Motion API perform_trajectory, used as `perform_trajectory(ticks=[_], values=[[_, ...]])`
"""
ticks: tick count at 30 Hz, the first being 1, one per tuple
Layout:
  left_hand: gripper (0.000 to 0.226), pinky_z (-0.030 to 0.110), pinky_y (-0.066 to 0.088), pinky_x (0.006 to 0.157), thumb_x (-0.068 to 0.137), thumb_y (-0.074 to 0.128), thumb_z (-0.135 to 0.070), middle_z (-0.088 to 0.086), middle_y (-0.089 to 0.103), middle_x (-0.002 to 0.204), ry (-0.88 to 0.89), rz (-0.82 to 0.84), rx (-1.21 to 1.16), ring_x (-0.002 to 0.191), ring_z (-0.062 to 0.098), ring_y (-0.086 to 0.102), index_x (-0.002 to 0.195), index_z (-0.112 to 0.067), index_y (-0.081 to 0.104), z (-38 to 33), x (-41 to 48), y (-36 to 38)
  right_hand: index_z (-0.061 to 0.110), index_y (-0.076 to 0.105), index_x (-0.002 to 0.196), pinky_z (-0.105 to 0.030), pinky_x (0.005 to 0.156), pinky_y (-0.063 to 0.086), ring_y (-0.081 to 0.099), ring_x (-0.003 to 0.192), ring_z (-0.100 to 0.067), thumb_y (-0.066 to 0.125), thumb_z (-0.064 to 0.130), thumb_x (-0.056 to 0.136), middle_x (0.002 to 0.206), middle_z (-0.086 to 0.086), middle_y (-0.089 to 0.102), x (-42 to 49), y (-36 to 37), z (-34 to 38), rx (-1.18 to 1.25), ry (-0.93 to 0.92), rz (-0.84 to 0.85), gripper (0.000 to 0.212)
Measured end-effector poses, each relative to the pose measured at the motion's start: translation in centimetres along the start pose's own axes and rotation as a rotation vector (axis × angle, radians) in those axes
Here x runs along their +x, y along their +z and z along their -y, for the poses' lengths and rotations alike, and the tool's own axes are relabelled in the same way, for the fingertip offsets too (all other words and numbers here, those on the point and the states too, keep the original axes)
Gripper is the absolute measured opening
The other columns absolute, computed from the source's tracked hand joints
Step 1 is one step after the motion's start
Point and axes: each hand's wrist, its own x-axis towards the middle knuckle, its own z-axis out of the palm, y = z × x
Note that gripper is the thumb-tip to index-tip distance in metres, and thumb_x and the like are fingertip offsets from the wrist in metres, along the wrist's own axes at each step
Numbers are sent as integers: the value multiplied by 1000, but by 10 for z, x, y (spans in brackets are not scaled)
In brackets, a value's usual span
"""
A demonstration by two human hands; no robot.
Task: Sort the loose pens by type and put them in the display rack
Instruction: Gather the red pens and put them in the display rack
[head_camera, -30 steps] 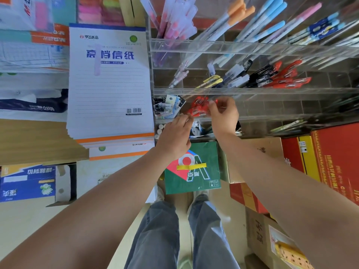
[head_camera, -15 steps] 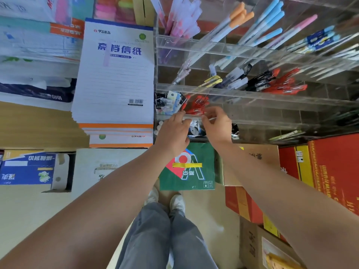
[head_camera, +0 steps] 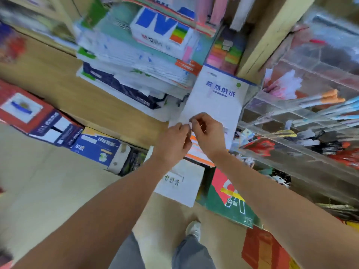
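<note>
My left hand (head_camera: 172,140) and my right hand (head_camera: 208,133) meet fingertip to fingertip in front of a stack of white writing pads (head_camera: 217,101). Together they pinch a small white item (head_camera: 190,124); blur hides what it is. The clear acrylic display rack (head_camera: 291,151) stands to the right of both hands. Its compartments hold pink pens (head_camera: 285,86), orange-capped pens (head_camera: 328,97), light blue pens (head_camera: 345,106), red pens (head_camera: 259,145) and black pens (head_camera: 328,146). Neither hand touches the rack.
Paper packs (head_camera: 136,61) are piled on the wooden shelf (head_camera: 58,78) to the left. Cartons stand below: a red and navy one (head_camera: 37,117), a blue one (head_camera: 97,146), a green one (head_camera: 229,200). My legs and a shoe (head_camera: 194,230) are on the beige floor.
Both hands have pulled back from the rack's red pen compartment and moved left, now in front of the writing pads. The view has swung left and is blurred.
</note>
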Motion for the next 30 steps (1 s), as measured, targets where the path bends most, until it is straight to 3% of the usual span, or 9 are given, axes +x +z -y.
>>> perform_trajectory(ticks=[4, 7, 10, 15, 21, 30], values=[[25, 35, 43, 73, 94, 48, -26, 7, 56, 106, -166, 120, 111, 95, 26, 57, 115, -13, 50, 119, -20, -36, 12, 64, 100, -28, 62, 41, 54, 62, -15, 53, 12, 90, 73, 5, 57, 23, 97, 45, -97, 66, 213, 15], [32, 37, 44, 85, 94, 46, -27, 8, 53, 117, -271, 333, 238, 109, 28, 50, 123, -14, 45, 229, -42, -60, 11, 61, 114, -27, 87, 43, 59, 98, -21, 53, 10, 89, 100, 3, 56, 38, 187, 64, -247, 156, 466, 25], [39, 37, 40, 91, 94, 49, -26, 7, 51, 128, -316, 369, 232, 119, 27, 46, 132, -16, 44, 330, -62, -83, 18, 54, 125, -34, 93, 46, 56, 108, -23, 55, 20, 91, 120, -3, 55, 51, 269, 90, -402, 178, 621, 34], [49, 37, 36, 103, 93, 50, -28, 6, 46, 138, -351, 380, 172, 128, 26, 40, 140, -17, 40, 469, -78, -119, 19, 52, 128, -33, 85, 48, 59, 98, -23, 51, 19, 92, 124, -5, 54, 78, 389, 146, -504, 170, 664, 37], [45, 36, 34, 99, 93, 51, -26, 8, 50, 131, -396, 351, 153, 125, 27, 41, 135, -13, 43, 591, -59, -152, 22, 51, 128, -36, 86, 49, 59, 98, -23, 53, 23, 92, 124, -3, 53, 131, 509, 190, -533, 101, 723, 35], [63, 40, 20, 115, 95, 46, -37, 6, 34, 149, -450, 363, 212, 139, 27, 28, 149, -18, 22, 768, -1, -181, 16, 45, 137, -33, 96, 39, 49, 122, -27, 53, 19, 91, 137, -8, 45, 243, 676, 242, -573, 32, 788, 46]])
